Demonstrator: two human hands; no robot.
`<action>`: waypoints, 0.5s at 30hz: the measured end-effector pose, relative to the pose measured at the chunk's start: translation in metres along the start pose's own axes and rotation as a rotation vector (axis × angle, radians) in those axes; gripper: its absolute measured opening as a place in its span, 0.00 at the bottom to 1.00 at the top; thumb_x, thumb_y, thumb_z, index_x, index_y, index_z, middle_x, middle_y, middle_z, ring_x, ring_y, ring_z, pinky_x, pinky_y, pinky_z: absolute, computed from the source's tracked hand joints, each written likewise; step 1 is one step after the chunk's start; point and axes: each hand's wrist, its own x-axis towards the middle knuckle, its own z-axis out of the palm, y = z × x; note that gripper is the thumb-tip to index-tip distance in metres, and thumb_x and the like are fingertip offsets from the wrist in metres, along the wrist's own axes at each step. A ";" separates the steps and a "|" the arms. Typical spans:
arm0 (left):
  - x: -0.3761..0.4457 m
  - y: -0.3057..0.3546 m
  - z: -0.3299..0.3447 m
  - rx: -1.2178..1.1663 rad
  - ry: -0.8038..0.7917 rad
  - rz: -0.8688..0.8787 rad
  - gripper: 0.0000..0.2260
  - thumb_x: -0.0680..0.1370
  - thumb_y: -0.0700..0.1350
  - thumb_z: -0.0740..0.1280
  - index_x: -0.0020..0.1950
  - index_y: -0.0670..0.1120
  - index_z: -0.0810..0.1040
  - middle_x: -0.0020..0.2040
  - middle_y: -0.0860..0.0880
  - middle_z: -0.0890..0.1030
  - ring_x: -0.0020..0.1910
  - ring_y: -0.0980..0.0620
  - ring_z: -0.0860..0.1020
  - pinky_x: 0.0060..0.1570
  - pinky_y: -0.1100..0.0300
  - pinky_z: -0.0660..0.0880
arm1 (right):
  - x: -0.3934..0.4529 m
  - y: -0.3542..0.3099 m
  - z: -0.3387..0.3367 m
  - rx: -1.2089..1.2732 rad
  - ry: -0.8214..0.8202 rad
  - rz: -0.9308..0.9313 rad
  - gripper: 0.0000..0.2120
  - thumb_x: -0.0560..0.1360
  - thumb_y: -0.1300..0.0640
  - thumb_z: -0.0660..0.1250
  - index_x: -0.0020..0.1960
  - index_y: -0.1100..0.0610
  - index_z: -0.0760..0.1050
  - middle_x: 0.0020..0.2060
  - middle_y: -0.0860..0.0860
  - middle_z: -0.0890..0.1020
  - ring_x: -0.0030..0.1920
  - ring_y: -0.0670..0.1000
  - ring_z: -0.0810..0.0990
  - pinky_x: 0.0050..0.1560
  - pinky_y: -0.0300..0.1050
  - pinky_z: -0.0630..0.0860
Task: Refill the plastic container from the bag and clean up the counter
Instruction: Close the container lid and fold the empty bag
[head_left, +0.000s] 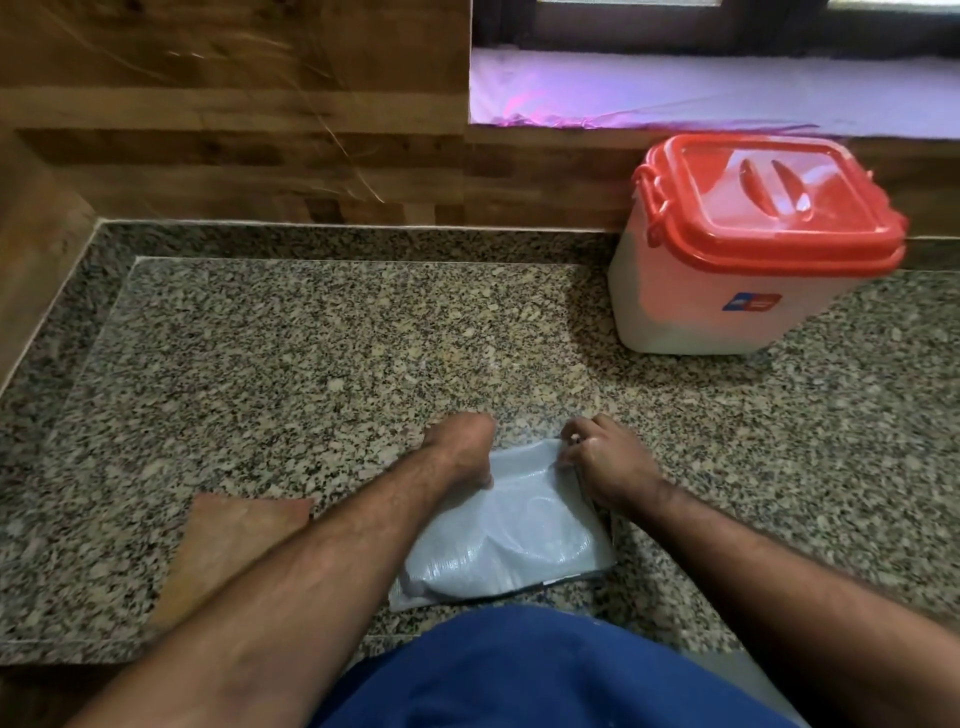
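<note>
A flat grey plastic bag (514, 535) lies on the granite counter (311, 353) near its front edge. My left hand (462, 447) rests on the bag's far left corner, fingers curled under and hidden. My right hand (605, 462) pinches the bag's far right corner. The white plastic container (727, 291) with a red lid (769, 202), closed and latched, stands at the back right against the wall, apart from both hands.
A wood-pattern wall (234, 130) runs behind and to the left of the counter. A window sill (701, 93) lies above the container. A brownish patch (234, 540) shows on the counter left of my forearm. My blue clothing (545, 675) fills the bottom.
</note>
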 end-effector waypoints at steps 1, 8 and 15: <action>-0.001 -0.002 0.001 -0.032 -0.025 0.003 0.14 0.75 0.41 0.80 0.48 0.51 0.75 0.49 0.51 0.79 0.46 0.54 0.78 0.40 0.64 0.74 | 0.001 -0.002 -0.001 0.016 -0.005 0.018 0.10 0.76 0.46 0.77 0.56 0.45 0.88 0.65 0.47 0.82 0.62 0.51 0.77 0.60 0.49 0.81; -0.025 -0.037 -0.039 -0.525 -0.274 0.026 0.05 0.81 0.41 0.72 0.57 0.45 0.81 0.57 0.41 0.85 0.57 0.39 0.85 0.59 0.38 0.84 | -0.011 -0.014 -0.007 0.680 0.310 0.364 0.08 0.84 0.59 0.65 0.62 0.51 0.77 0.56 0.51 0.79 0.51 0.50 0.81 0.43 0.45 0.80; -0.026 -0.064 -0.060 -1.193 -0.115 -0.015 0.17 0.78 0.39 0.76 0.65 0.41 0.78 0.63 0.36 0.85 0.60 0.35 0.86 0.59 0.31 0.82 | 0.000 -0.026 -0.019 1.365 0.339 0.777 0.35 0.76 0.32 0.71 0.77 0.41 0.62 0.69 0.54 0.78 0.62 0.60 0.84 0.58 0.66 0.84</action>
